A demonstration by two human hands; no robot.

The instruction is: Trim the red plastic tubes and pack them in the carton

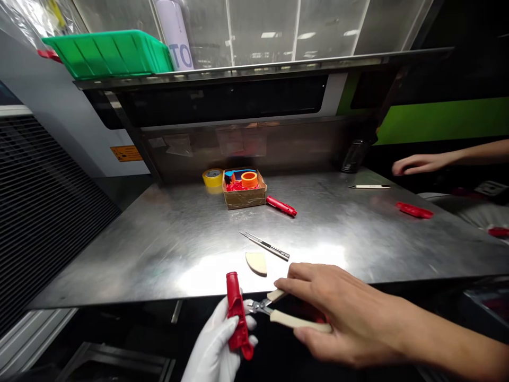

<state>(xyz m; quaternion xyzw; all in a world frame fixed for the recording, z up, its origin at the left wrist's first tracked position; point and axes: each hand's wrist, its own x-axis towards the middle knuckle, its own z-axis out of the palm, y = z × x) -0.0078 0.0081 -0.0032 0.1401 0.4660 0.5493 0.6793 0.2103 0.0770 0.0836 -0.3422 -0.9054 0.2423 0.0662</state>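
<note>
While the red part (237,313) stands upright just off the worktop's (159,254) near edge, the cutters (278,313) touch its side with their tips; the cut looks under way, not done; gloved left hand (217,345) wraps the part; bare right hand (338,313) grips the cream handles, forearm entering from the right; a cream wedge (256,262) lies near that edge.
</note>
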